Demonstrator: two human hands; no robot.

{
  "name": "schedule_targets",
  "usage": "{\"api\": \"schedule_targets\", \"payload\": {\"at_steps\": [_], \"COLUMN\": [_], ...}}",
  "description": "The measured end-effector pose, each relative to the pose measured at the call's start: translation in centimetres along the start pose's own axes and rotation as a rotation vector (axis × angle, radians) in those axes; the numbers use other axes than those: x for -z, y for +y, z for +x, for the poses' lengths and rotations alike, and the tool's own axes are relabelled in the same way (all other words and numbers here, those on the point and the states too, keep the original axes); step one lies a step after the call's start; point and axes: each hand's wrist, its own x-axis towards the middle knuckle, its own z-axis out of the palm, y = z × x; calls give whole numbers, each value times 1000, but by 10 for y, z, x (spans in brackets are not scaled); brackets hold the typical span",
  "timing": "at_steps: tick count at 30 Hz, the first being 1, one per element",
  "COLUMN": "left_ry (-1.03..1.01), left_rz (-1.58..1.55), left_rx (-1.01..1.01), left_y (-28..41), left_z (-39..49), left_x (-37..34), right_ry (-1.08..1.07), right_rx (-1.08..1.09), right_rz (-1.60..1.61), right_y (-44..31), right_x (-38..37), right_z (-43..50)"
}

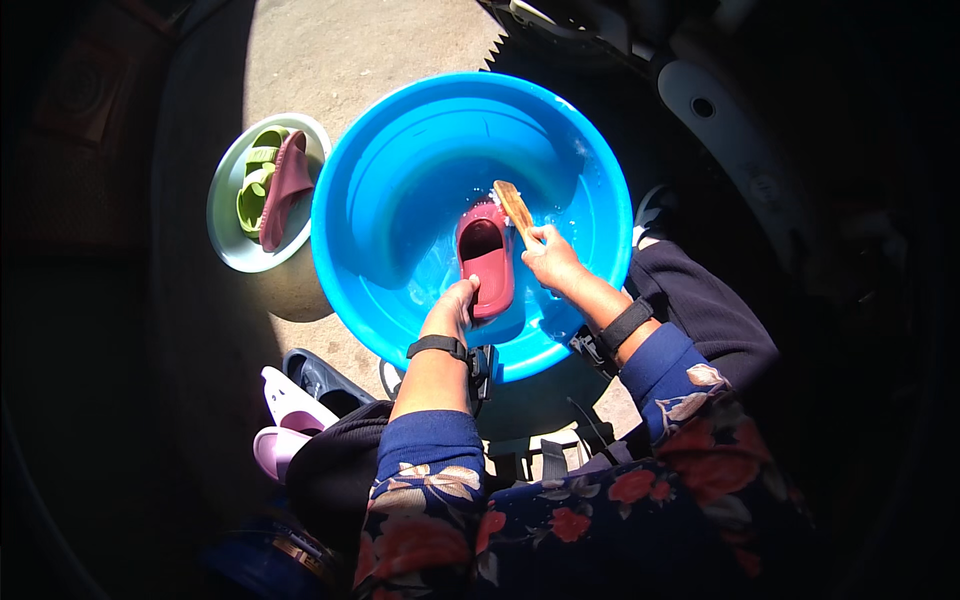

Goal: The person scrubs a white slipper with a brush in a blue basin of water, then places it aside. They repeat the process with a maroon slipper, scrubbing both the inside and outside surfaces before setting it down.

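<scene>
Over a large blue plastic basin (pixel 420 127), my left hand (pixel 454 300) grips a dark red slide slipper (pixel 491 271) by its heel end, thumb on the footbed. The slipper's toe points away from me. My right hand (pixel 553 259) is closed around the handle of a wooden scrubbing brush (pixel 514 204). The brush lies against the right side of the slipper's toe, its bristles mostly hidden behind the wood. White suds cling around the toe and brush head. Some water appears to lie in the bottom of the basin.
Left of the basin, a pale bowl (pixel 225 225) holds a green strapped sandal (pixel 253 180) and another dark red slide (pixel 285 191). Near my left knee lie a dark slipper (pixel 322 381), a white shoe (pixel 292 401) and a pink one (pixel 277 450). Concrete floor (pixel 360 37) surrounds them.
</scene>
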Motion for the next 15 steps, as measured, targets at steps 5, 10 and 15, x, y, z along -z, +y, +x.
{"api": "schedule_targets", "payload": {"at_steps": [5, 10, 15], "left_ry": [-3, 8, 32], "left_rz": [-124, -75, -104], "left_rx": [88, 86, 91], "left_y": [-4, -1, 0], "left_z": [16, 25, 25], "left_x": [5, 7, 4], "right_ry": [-5, 87, 0], "right_rx": [299, -4, -239], "right_rz": [16, 60, -32], "right_y": [4, -1, -2], "right_x": [4, -9, 2], "right_z": [-55, -5, 41]}}
